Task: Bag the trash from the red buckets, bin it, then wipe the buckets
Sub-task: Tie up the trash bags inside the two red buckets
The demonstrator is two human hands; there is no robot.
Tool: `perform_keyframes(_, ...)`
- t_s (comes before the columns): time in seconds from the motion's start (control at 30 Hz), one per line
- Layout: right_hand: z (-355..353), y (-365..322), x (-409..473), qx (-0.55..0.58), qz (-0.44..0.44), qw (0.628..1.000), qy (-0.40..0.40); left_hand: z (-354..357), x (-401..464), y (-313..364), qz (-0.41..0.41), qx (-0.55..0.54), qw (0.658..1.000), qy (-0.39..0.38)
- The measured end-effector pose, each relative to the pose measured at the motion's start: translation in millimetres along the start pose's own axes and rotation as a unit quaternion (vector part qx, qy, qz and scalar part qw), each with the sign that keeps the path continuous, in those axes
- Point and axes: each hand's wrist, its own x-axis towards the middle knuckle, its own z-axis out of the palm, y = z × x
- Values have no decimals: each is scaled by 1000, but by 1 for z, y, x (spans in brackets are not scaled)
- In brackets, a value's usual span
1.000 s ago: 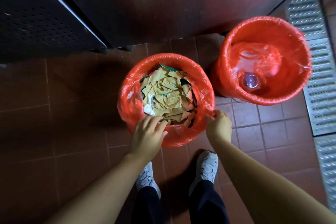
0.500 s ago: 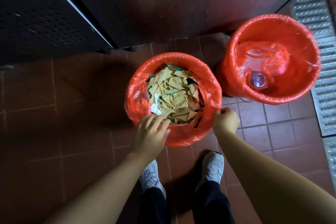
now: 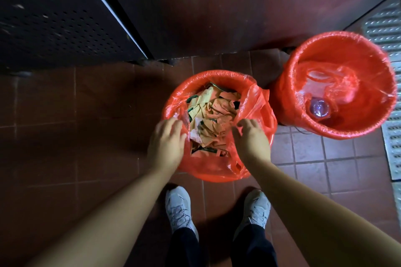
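Two red buckets stand on the tiled floor, each lined with a red plastic bag. The near bucket [image 3: 208, 171] holds crumpled yellow paper trash [image 3: 213, 119]. Its red liner bag [image 3: 252, 102] is pulled off the rim on the right side and bunched inward. My left hand [image 3: 167, 145] grips the liner at the near left rim. My right hand [image 3: 251, 138] pinches the loosened liner at the right. The far bucket [image 3: 282, 97] at the right holds a plastic bottle [image 3: 319, 107] and a crumpled red bag [image 3: 329, 84].
A dark metal cabinet [image 3: 217, 6] stands right behind the buckets, with a perforated panel [image 3: 54, 24] to the left. A metal floor grate [image 3: 391, 141] runs along the right edge. My two white shoes [image 3: 179, 206] stand just below the near bucket.
My right hand moved from the bucket's outer right side up over the rim, pulling the liner inward. My left hand shifted onto the left rim. The view moved left, shifting the buckets rightward.
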Motion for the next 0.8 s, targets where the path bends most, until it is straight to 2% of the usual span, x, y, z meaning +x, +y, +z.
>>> perform_keyframes(0.07, -12, 8, 12, -3, 16, 998, 66, -1, 11, -6, -97, -16, 995, -20)
perform_keyframes(0.17, -27, 22, 33, -20, 85, 990, 113, 5, 29, -12, -231, -42, 971, -55)
perform_keyframes(0.27, -36, 30, 42, -5, 134, 983, 127, 13, 39, -18, -278, -57, 957, -51)
perform_keyframes(0.4, -39, 38, 47, 27, 167, 980, 108, 14, 44, -25, -342, -105, 933, -26)
perform_keyframes(0.63, -44, 32, 46, 84, 157, 976, 122, -4, 64, -6, -328, -136, 935, 24)
perform_keyframes(0.7, -45, 26, 43, 87, 141, 978, 126, -9, 70, 12, -284, -146, 947, 36)
perform_keyframes(0.8, -48, 16, 37, 95, 129, 979, 124, -11, 66, 44, -146, -142, 979, 22)
